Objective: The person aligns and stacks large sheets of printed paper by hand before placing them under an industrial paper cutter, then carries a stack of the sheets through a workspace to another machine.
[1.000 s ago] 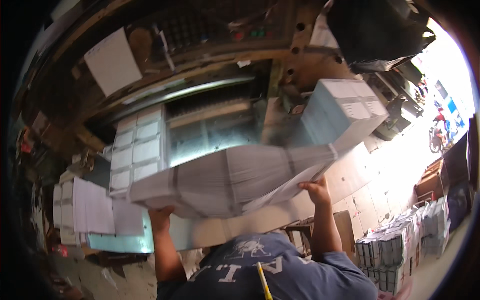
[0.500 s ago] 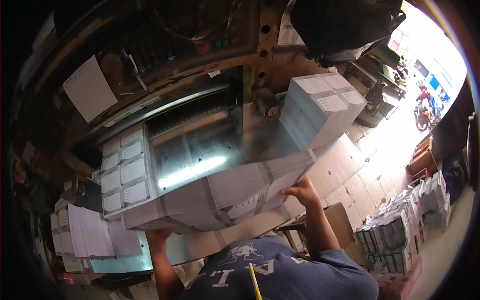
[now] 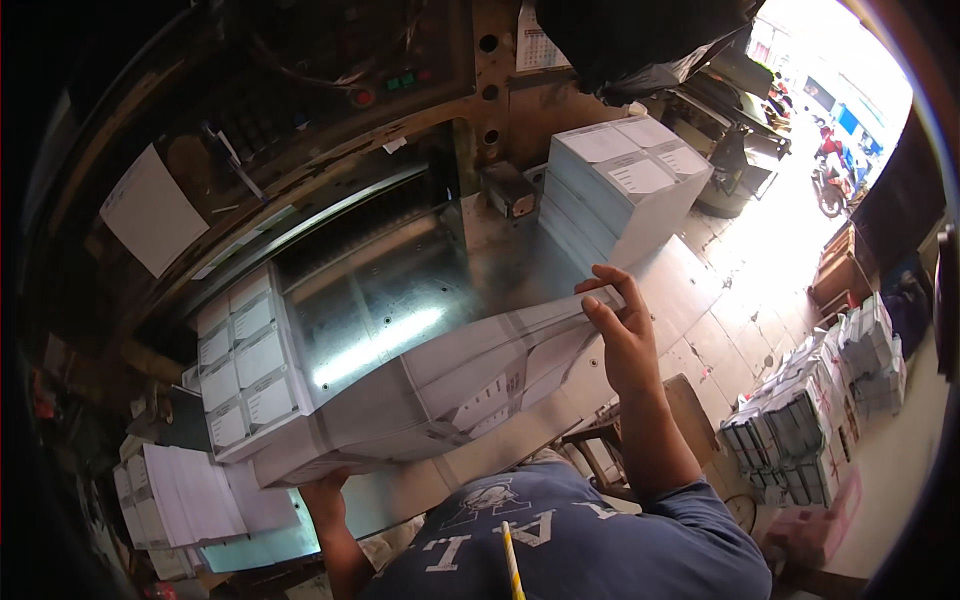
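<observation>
White paper stack (image 3: 440, 385), one — bowing between my left hand (image 3: 325, 495) and right hand (image 3: 628, 340). Right thumb and fingers: I am pinching the stack's end. Left: touching the opposite end; closure I cannot tell. Sheets could be slipping askew — cause: that bending middle.

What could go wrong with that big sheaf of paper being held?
The sheaf bends between the left hand and the right hand, so sheets might crease or slip out of line. Its left end is very near the printed stack and could nudge that askew; whether they touch is unclear.
</observation>
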Demonstrator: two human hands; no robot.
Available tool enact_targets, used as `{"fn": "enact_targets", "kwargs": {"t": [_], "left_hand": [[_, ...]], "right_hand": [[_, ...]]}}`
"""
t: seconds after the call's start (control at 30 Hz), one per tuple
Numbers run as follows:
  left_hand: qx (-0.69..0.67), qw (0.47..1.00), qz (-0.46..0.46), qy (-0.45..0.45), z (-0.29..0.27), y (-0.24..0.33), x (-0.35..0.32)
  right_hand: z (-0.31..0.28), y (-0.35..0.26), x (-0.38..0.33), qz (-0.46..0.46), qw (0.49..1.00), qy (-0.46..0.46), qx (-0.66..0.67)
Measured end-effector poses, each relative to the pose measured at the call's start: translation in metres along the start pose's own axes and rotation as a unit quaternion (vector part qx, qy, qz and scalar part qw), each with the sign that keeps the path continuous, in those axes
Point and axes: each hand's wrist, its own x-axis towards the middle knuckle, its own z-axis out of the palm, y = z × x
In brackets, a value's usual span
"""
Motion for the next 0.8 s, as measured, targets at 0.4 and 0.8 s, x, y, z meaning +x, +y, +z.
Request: {"fn": "enact_targets", "kwargs": {"t": [0.4, 0.8], "left_hand": [[-0.037, 0.999, -0.005, -0.027, 0.004, 0.004, -0.007], [-0.05, 0.998, -0.031, -0.006, 0.018, -0.003, 0.026]], "right_hand": [[0.003, -0.009, -0.001, 0.045, 0.999, 0.025, 0.01], [-0.051, 0.116, 0.024, 0.125, 0.986, -0.098, -0.049]]}}
